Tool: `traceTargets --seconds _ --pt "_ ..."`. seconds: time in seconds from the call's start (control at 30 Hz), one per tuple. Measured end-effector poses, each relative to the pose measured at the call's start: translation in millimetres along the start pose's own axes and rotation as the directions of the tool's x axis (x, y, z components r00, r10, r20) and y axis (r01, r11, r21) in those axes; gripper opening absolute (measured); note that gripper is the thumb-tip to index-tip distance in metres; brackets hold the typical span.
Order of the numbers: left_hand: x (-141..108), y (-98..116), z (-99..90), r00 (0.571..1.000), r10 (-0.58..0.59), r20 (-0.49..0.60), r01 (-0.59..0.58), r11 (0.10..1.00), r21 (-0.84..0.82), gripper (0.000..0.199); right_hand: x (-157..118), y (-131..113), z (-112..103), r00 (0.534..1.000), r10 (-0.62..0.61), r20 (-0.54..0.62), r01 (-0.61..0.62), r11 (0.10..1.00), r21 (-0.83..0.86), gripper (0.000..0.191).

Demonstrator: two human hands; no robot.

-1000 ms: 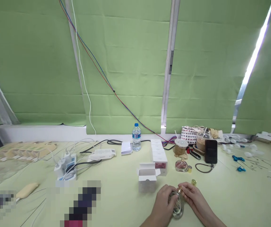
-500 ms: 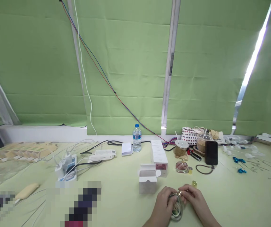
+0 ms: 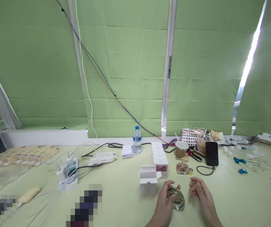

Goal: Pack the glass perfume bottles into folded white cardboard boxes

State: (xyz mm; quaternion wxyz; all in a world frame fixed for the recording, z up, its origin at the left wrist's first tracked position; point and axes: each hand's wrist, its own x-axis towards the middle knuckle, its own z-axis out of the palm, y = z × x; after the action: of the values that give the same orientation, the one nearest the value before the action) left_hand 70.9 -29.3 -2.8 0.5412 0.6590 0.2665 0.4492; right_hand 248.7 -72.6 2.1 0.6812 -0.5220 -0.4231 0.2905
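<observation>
A round glass bottle (image 3: pixel 179 200) with a gold neck stands tilted near the front of the table. My left hand (image 3: pixel 165 201) is wrapped round its left side, thumb across the glass. To the right of the bottle, apart from it, is my right hand (image 3: pixel 200 194), its fingers loosely curled and apart with nothing visible in them. An open white box (image 3: pixel 148 186) stands just left of my left hand. Behind the hands lie a second round bottle with pinkish glass (image 3: pixel 182 168) and a small yellow cap (image 3: pixel 191 171).
A row of white boxes (image 3: pixel 160 162), a water bottle (image 3: pixel 137 142), a lidded cup (image 3: pixel 181 149) and a black phone (image 3: pixel 211 154) stand farther back. Blue-handled tools (image 3: pixel 239 160) lie at right. Left are a power strip (image 3: pixel 72 171) and cables.
My right hand has let go of the bottle's neck and moved right. The bottle is more upright in my left hand, with its gold neck now uncovered. The view has shifted slightly.
</observation>
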Motion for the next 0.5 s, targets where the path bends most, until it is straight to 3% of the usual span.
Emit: traceTargets --seconds 0.1,0.17,0.3,0.4,0.5 --pt "-2 -1 -1.4 1.0 -0.02 -0.005 0.02 1.0 0.024 0.049 3 2 -11 0.968 -0.064 -0.244 0.015 0.981 -0.196 0.045" --pt "-3 0 -1.8 0.999 -0.032 -0.007 0.032 0.998 0.047 0.053 7 6 -17 0.947 -0.126 -0.295 0.03 0.95 -0.31 0.045" --pt "-4 6 -2.0 0.998 -0.053 -0.027 0.055 0.993 0.106 0.052 20 24 -25 0.956 -0.157 -0.248 0.037 0.903 -0.429 0.049" --pt "-5 9 -2.0 0.998 -0.058 -0.007 0.059 0.989 0.133 0.058 31 39 -27 0.983 -0.075 -0.166 -0.007 0.894 -0.447 0.055" --pt "-5 9 -1.4 0.997 -0.078 0.021 0.074 0.986 0.149 0.062 34 41 -26 0.996 0.029 -0.086 -0.058 0.932 -0.357 0.052"
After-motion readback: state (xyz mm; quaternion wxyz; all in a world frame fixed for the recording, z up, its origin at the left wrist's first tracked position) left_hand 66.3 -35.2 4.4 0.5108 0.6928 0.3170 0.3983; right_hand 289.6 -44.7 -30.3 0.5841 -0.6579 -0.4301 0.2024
